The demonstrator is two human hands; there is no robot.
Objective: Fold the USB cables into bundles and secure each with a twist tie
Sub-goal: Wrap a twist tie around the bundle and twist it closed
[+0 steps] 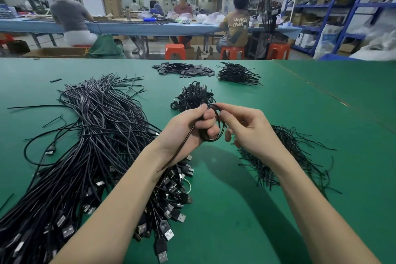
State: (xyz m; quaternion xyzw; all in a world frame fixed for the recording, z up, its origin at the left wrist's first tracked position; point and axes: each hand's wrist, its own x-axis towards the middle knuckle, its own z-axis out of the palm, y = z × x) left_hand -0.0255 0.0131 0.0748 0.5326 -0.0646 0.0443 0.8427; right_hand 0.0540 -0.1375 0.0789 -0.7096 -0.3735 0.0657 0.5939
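Hands meet above the green table point(267, 210) in the head view. The left hand point(186, 128) is closed around a black USB cable point(216, 122), which is wound into a loop, its loose end trailing down past the wrist. The right hand point(246, 128) pinches the top of that loop between thumb and forefinger, the other fingers curled loosely. A big heap of loose cables point(90, 146) lies to the left, plugs pointing toward the camera. Twist ties point(278, 156) lie in a pile under the right wrist. Just beyond the hands sits a mound of finished bundles point(192, 96). Farther back lie another dark wire pile point(237, 74) and flat black pieces point(182, 68).
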